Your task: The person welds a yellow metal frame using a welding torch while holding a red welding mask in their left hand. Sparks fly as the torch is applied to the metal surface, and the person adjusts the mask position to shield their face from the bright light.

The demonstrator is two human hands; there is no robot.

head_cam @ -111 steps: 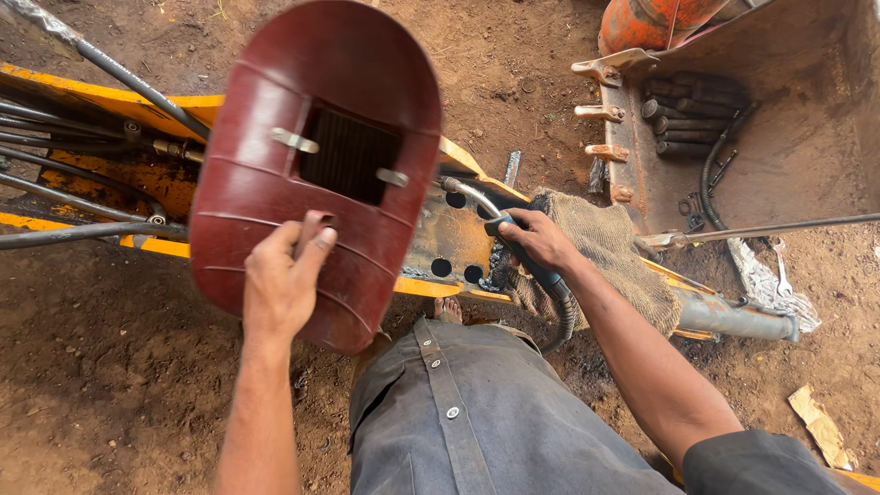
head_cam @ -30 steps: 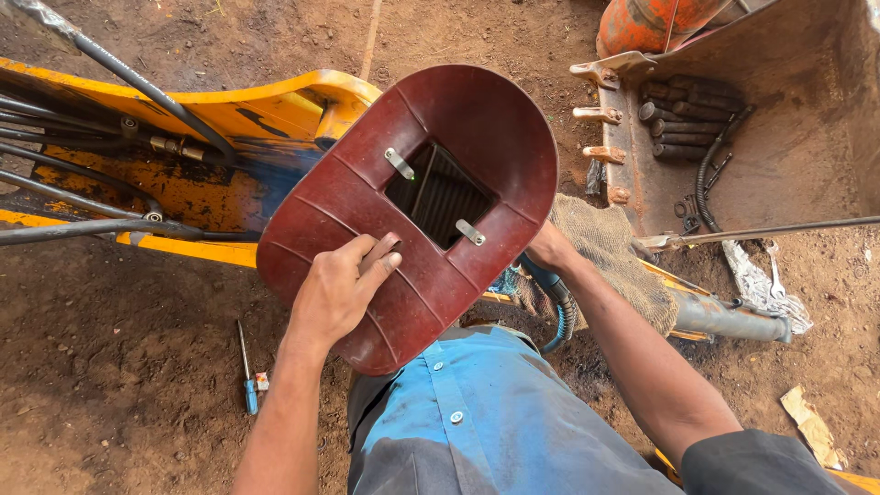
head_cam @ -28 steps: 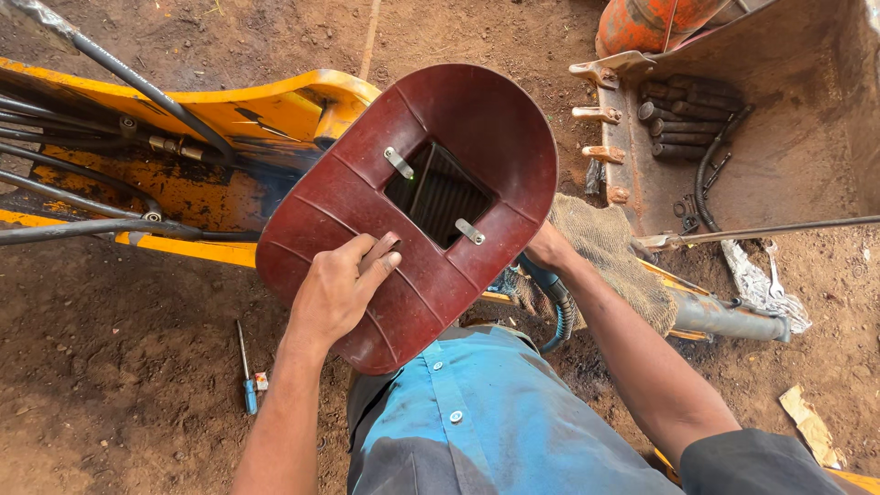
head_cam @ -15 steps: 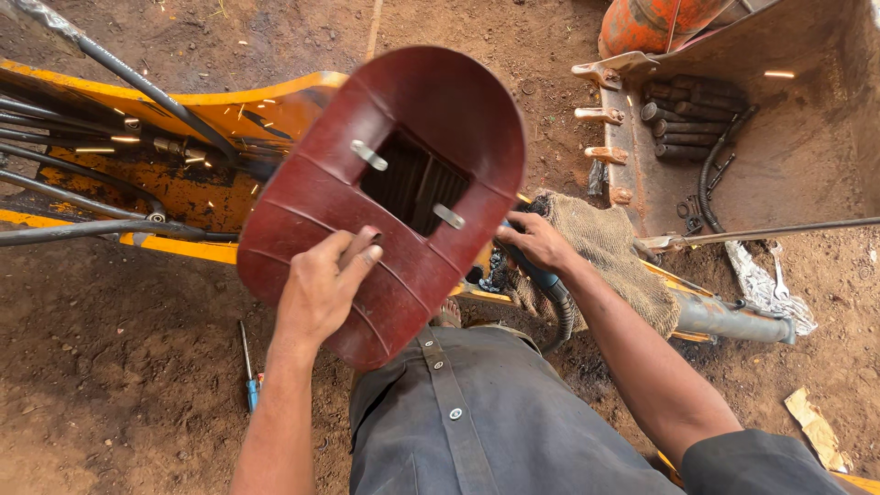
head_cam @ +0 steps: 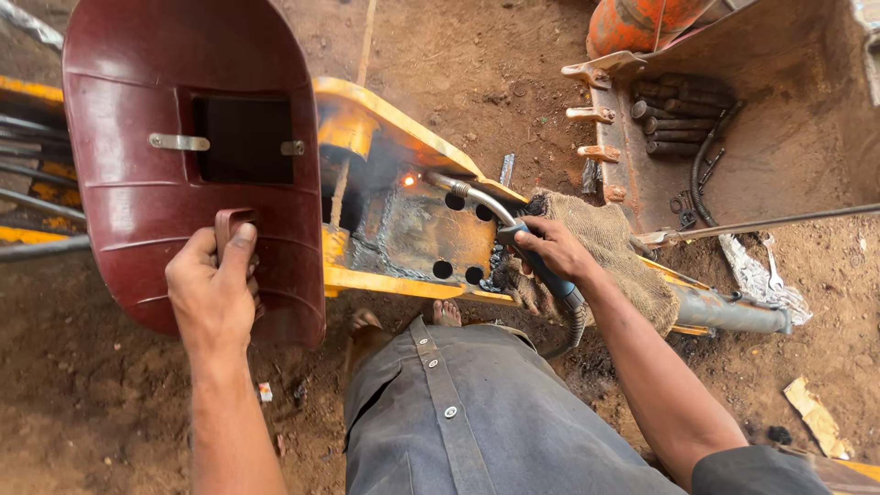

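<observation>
I am standing on bare reddish-brown dirt ground (head_cam: 110, 403), lumpy and strewn with small stones. Daylight is falling evenly; shadows are lying soft. A rusty excavator bucket (head_cam: 807, 137) is sitting at upper right, its teeth (head_cam: 591, 115) pointing left, with dark metal pins (head_cam: 683, 115) lying inside. An orange gas cylinder (head_cam: 632, 23) is lying beyond it. A thin steel rod (head_cam: 761, 225) is crossing the bucket's edge. A scrap of cardboard (head_cam: 814, 417) is lying on the dirt at lower right. Grey hoses (head_cam: 37, 197) are running along the left edge.

Left hand (head_cam: 213, 295) raised, fingers clenched, right hand (head_cam: 550, 249) apparently gripping, arm extended
</observation>
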